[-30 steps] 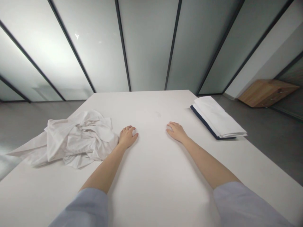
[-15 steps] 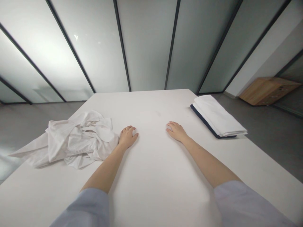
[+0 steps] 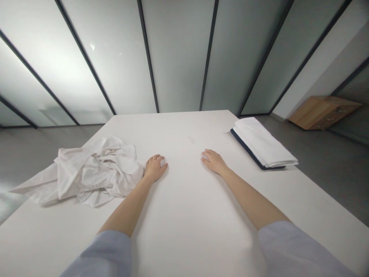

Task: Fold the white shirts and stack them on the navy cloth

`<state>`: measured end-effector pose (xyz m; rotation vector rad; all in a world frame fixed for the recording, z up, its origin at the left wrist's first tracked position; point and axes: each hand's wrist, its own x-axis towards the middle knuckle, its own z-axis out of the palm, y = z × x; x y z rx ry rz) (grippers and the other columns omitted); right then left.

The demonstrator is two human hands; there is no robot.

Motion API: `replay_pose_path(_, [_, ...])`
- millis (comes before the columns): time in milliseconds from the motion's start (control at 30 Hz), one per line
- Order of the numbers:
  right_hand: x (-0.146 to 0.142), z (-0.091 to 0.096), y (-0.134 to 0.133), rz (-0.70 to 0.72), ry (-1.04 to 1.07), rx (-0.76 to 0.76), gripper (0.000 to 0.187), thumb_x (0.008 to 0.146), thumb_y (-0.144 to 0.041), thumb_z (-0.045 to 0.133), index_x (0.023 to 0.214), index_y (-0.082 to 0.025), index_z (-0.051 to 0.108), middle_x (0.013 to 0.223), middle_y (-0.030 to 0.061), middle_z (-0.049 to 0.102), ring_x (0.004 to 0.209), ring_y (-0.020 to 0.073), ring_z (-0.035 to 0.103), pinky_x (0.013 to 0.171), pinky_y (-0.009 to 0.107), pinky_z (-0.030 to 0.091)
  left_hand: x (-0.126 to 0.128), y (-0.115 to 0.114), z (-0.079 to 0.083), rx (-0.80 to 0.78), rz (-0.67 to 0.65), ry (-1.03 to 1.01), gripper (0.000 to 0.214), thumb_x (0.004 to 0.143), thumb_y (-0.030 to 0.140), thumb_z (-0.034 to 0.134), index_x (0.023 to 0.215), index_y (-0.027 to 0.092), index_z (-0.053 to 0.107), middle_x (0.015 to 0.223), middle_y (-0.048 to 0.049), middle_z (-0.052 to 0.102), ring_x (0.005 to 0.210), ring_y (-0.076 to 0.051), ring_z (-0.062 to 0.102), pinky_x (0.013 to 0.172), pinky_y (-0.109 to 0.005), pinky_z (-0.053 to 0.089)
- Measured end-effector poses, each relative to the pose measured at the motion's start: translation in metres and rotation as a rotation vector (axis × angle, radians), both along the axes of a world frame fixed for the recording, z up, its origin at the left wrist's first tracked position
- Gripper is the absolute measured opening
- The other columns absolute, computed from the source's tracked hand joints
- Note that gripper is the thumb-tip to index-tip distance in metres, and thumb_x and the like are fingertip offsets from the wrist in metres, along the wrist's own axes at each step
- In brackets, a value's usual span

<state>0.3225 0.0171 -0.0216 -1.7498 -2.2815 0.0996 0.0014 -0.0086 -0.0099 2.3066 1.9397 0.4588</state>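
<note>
While the folded white cloth [image 3: 265, 143] already lies on a navy layer [image 3: 247, 148] at the right of the worktop [image 3: 184, 215], the crumpled white cloth [image 3: 100, 169] beside the left hand [image 3: 155, 168] is unfolded; that hand and the right hand [image 3: 213, 161] rest empty, fingers slightly apart.

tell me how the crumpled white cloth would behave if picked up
The crumpled white cloth is probably floppy, judging by its loose folds. It may unfurl, since it lies bunched. One end juts past the table, so that part would likely dangle.
</note>
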Motion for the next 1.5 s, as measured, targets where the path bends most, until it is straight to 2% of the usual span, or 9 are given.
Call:
replay_pose_path(167, [0.0, 0.0, 0.0, 0.007, -0.003, 0.007, 0.041, 0.092, -0.035, 0.045, 0.127, -0.017, 0.058, 0.141, 0.0127, 0.05, 0.13, 0.0276, 0.044, 0.107, 0.042, 0.036, -0.001, 0.001, -0.002, 0.015, -0.003, 0.007, 0.043, 0.087, 0.04, 0.05, 0.125, 0.02, 0.058, 0.131, -0.0117, 0.055, 0.124, -0.027, 0.048, 0.107, -0.042, 0.035])
replay_pose_path(367, [0.001, -0.003, 0.002, 0.001, 0.001, 0.02, 0.038, 0.091, -0.036, 0.048, 0.126, -0.024, 0.058, 0.139, 0.009, 0.051, 0.131, 0.0263, 0.044, 0.107, 0.042, 0.036, 0.0, 0.001, -0.002, 0.01, 0.0, 0.0, 0.044, 0.087, 0.039, 0.05, 0.125, 0.019, 0.058, 0.132, -0.0125, 0.055, 0.124, -0.028, 0.047, 0.107, -0.043, 0.035])
replay_pose_path(533, [0.0, -0.001, 0.001, 0.002, 0.006, 0.003, 0.04, 0.092, -0.036, 0.047, 0.127, -0.02, 0.058, 0.141, 0.0115, 0.05, 0.131, 0.0268, 0.044, 0.107, 0.041, 0.035, 0.0, 0.0, 0.0, -0.001, 0.004, -0.004, 0.045, 0.087, 0.039, 0.05, 0.125, 0.017, 0.058, 0.133, -0.0139, 0.053, 0.125, -0.029, 0.047, 0.107, -0.043, 0.034])
replay_pose_path(767, [-0.003, 0.003, -0.002, -0.012, -0.005, -0.001, 0.039, 0.093, -0.034, 0.046, 0.127, -0.02, 0.057, 0.141, 0.0117, 0.049, 0.13, 0.0275, 0.044, 0.106, 0.043, 0.036, 0.0, 0.0, 0.001, 0.004, -0.005, 0.014, 0.044, 0.087, 0.039, 0.049, 0.125, 0.018, 0.058, 0.133, -0.0133, 0.054, 0.125, -0.028, 0.047, 0.107, -0.042, 0.035])
replay_pose_path(1167, [-0.003, 0.006, -0.001, -0.006, 0.003, 0.03, 0.039, 0.092, -0.033, 0.047, 0.124, -0.017, 0.06, 0.139, 0.0135, 0.052, 0.128, 0.0282, 0.046, 0.104, 0.043, 0.038, 0.013, -0.018, 0.019, -0.004, -0.023, 0.281, 0.039, 0.093, 0.04, 0.04, 0.121, 0.019, 0.055, 0.131, -0.0126, 0.055, 0.119, -0.027, 0.051, 0.099, -0.041, 0.039])
replay_pose_path(1267, [-0.002, 0.003, 0.001, 0.011, 0.009, 0.041, 0.038, 0.091, -0.033, 0.047, 0.123, -0.018, 0.061, 0.137, 0.0135, 0.053, 0.126, 0.029, 0.048, 0.102, 0.044, 0.039, 0.003, -0.022, 0.035, -0.01, -0.027, 0.339, 0.044, 0.087, 0.044, 0.05, 0.123, 0.019, 0.054, 0.133, -0.0131, 0.054, 0.125, -0.029, 0.046, 0.106, -0.045, 0.031])
replay_pose_path(1333, [-0.001, 0.001, 0.002, 0.018, 0.009, 0.046, 0.038, 0.091, -0.033, 0.047, 0.122, -0.017, 0.062, 0.136, 0.0139, 0.054, 0.125, 0.0298, 0.048, 0.102, 0.045, 0.039, -0.014, -0.023, 0.05, 0.012, 0.025, 0.364, 0.048, 0.085, 0.045, 0.053, 0.126, 0.02, 0.053, 0.135, -0.0132, 0.053, 0.129, -0.03, 0.042, 0.11, -0.048, 0.024])
replay_pose_path(1400, [-0.001, -0.001, 0.003, 0.014, 0.01, 0.049, 0.038, 0.091, -0.034, 0.047, 0.122, -0.017, 0.062, 0.136, 0.014, 0.054, 0.125, 0.0303, 0.048, 0.102, 0.046, 0.039, -0.038, -0.024, 0.065, 0.037, 0.133, 0.382, 0.049, 0.085, 0.046, 0.051, 0.126, 0.019, 0.054, 0.134, -0.0136, 0.054, 0.129, -0.031, 0.041, 0.11, -0.051, 0.023])
replay_pose_path(1500, [-0.001, -0.003, 0.005, 0.01, 0.016, 0.056, 0.039, 0.09, -0.034, 0.047, 0.122, -0.017, 0.062, 0.136, 0.0141, 0.054, 0.125, 0.0309, 0.048, 0.101, 0.046, 0.039, -0.081, -0.026, 0.08, 0.01, 0.362, 0.399, 0.049, 0.083, 0.047, 0.05, 0.122, 0.017, 0.056, 0.13, -0.0165, 0.056, 0.125, -0.036, 0.045, 0.101, -0.054, 0.033])
